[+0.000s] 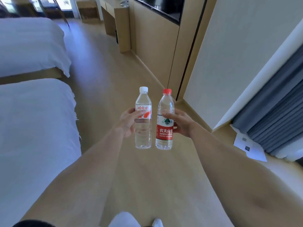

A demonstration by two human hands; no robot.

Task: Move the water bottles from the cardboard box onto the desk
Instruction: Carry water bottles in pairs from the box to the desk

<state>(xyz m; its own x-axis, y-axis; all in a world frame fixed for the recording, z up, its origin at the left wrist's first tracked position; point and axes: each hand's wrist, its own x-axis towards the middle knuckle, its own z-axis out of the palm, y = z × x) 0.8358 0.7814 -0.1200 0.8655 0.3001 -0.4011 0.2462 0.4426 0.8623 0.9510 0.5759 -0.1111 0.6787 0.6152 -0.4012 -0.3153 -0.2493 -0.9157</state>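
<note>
My left hand [127, 122] grips a clear water bottle with a white cap and a red-and-white label [143, 118], held upright in front of me. Beside it, my right hand [181, 123] grips a second clear bottle with a red cap and a red label [165, 122], also upright. The two bottles are close together without touching, above the wooden floor. A wooden desk [114, 12] stands far ahead along the right wall. No cardboard box is in view.
Two beds with white sheets [32, 122] fill the left side. A wooden cabinet wall [155, 38] and a white wall run along the right. Grey curtains [270, 115] and white papers [249, 148] lie at the right. A floor aisle leads ahead.
</note>
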